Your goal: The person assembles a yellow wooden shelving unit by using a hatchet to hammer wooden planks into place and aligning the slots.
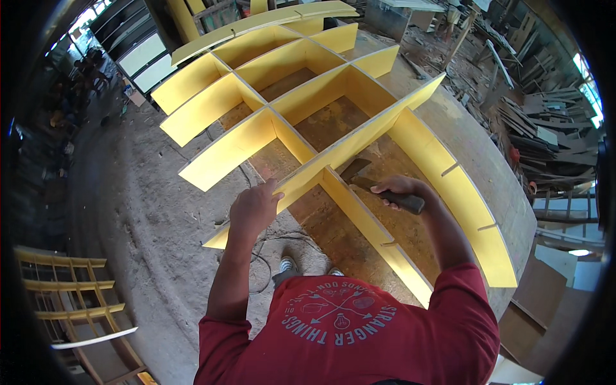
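A grid of yellow slotted boards [378, 128], crossed and standing on edge, rests on a wooden worktable [321, 221]. My left hand [255, 206] is closed over the top edge of the long near board [301, 182], close to its left end. In my right hand [396, 187] is a hand tool [355, 169] with a thick dark handle and a flat dark metal head; its exact kind does not show clearly. The tool's head is near the joint where a shorter board [375, 234] meets the long one. Another slotted board [459, 186] stands to the right of my right hand.
Several loose yellow boards [269, 29] lie at the far end. A second yellow frame [70, 285] stands at the lower left. A cable [262, 256] trails on the dusty floor [151, 212]. Scrap wood [545, 128] is heaped at the right.
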A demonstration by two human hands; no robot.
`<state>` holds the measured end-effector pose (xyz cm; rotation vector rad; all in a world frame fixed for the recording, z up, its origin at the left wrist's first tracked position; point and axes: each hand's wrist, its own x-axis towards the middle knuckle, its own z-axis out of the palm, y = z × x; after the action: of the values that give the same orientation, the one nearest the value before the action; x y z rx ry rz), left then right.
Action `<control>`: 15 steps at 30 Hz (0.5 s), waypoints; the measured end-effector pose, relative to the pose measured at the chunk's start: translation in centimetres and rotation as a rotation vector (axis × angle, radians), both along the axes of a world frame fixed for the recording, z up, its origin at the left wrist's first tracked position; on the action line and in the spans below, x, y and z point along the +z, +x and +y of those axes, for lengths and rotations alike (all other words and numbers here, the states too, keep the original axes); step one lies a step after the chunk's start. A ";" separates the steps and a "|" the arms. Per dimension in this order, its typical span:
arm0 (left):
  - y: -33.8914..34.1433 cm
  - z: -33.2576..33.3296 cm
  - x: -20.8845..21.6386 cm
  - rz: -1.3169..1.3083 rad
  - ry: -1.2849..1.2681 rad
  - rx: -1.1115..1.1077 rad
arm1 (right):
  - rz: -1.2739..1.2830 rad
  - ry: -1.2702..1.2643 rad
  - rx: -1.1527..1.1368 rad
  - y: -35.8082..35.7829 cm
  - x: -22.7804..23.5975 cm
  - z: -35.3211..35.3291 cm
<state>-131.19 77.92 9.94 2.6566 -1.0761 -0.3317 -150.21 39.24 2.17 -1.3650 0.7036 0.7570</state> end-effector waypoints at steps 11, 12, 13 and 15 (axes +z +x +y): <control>-0.4 0.1 -0.9 -0.007 -0.017 0.039 | -0.719 -0.748 -0.312 -4.3 17.8 12.4; -0.3 0.3 -1.3 -0.005 -0.015 0.024 | -0.785 -0.869 -0.322 -3.1 18.5 13.2; -0.3 0.4 -1.5 -0.027 -0.041 0.011 | -0.785 -0.877 -0.338 -2.2 18.2 13.5; -0.3 0.0 -1.2 -0.054 -0.075 -0.011 | -0.880 -1.155 -0.180 -0.7 16.0 13.7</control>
<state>-131.45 77.97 8.75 2.6084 -1.0971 -0.2179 -150.92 52.94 18.12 -2.3693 0.5067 -0.5542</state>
